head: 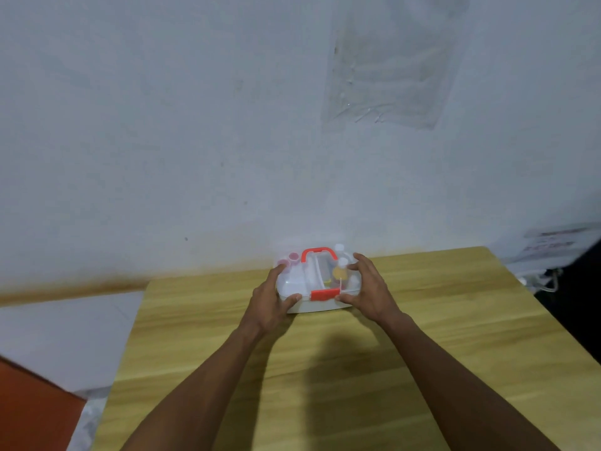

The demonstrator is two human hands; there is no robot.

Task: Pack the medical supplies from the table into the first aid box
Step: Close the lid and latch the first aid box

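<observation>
A clear plastic first aid box (302,281) with a red handle (318,253) and a red front latch (325,294) stands near the far edge of the wooden table (325,369). Its lid is down. Through the lid I see small bottles, one with yellow contents (340,272), and pink-capped pots (289,259) at the back left. My left hand (271,297) holds the box's left side, thumb on the front rim. My right hand (367,288) grips the right side, its thumb beside the latch.
A white wall rises right behind the table, with a clear plastic sheet (393,60) stuck on it. A white device with cables (553,252) sits off the table's right edge. An orange surface (32,411) lies low at the left.
</observation>
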